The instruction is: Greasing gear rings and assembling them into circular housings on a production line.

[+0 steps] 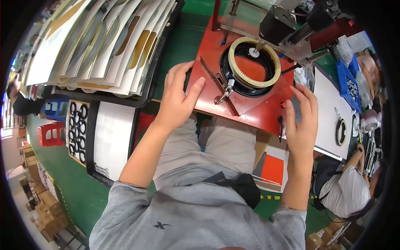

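Observation:
A red machine base (208,106) lies in front of me, carrying a black round housing (243,89). On the housing sits a cream ring with inner teeth (260,83), and a white roller (253,52) touches or nearly touches its inside. A metal clasp (228,91) is fixed at the housing's near left. My left hand (177,98) rests at the base's left edge, empty, thumb spread from the fingers. At the right edge, my right hand (302,118) is empty with fingers apart and slightly bent, its thumb close to a red button (283,105).
Above the base hangs a black motor (277,24) beside a clear plate. Upright white sheets with ring-shaped parts (121,62) fill a black tray (146,100) at left. To the right are another ring (341,132) on a white board, a blue bin (349,89) and a seated person (348,187).

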Available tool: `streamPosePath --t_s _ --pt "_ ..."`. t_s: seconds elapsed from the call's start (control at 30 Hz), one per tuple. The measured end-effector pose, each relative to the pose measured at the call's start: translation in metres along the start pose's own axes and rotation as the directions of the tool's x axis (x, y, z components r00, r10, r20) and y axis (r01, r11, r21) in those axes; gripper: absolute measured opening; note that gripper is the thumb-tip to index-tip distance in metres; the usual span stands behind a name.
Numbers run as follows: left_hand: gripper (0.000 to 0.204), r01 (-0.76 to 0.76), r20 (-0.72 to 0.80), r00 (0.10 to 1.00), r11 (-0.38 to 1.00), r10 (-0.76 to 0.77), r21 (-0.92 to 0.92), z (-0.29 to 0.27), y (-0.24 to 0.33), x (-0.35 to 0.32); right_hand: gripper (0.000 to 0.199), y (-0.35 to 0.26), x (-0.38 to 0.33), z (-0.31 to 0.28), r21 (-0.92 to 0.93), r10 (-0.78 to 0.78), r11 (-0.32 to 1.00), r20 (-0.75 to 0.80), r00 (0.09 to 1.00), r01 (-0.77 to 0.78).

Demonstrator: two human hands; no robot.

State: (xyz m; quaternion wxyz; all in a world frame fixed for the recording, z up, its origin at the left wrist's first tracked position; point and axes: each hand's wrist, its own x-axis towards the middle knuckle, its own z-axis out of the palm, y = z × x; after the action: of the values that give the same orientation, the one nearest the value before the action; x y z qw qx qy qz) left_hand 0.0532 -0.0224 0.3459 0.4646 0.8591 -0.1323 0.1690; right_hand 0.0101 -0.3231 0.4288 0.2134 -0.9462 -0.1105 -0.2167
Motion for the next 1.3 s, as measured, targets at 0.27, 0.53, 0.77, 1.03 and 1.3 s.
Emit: streamPosePath --t_s 0.27,0.53,0.77,1.03,1.3 --pt "0.028 -0.403 0.043 0.915 0.912 0.401 0.074 -0.009 0.059 0.031 0.026 -0.01 0.029 0.024 0.137 -0.167 0.977 0.006 0.986 0.164" --pt "0.018 -0.513 0.19 0.854 0.842 0.484 0.166 0.011 0.068 0.044 0.02 -0.001 0.036 0.036 0.099 -0.275 0.958 0.063 0.959 0.268" --pt "0.015 -0.468 0.304 0.838 0.883 0.454 -0.027 -0.013 0.066 0.053 0.018 -0.002 0.039 0.042 0.161 -0.332 0.931 0.004 0.943 0.327" --pt "0.012 -0.454 0.358 0.835 0.891 0.417 0.021 -0.014 0.057 0.062 0.019 -0.013 0.039 0.055 0.106 -0.298 0.947 -0.075 0.952 0.304" --pt "0.009 -0.452 0.42 0.798 0.89 0.432 -0.057 -0.016 0.048 0.075 0.018 -0.012 0.038 0.056 0.109 -0.262 0.957 -0.075 0.962 0.269"
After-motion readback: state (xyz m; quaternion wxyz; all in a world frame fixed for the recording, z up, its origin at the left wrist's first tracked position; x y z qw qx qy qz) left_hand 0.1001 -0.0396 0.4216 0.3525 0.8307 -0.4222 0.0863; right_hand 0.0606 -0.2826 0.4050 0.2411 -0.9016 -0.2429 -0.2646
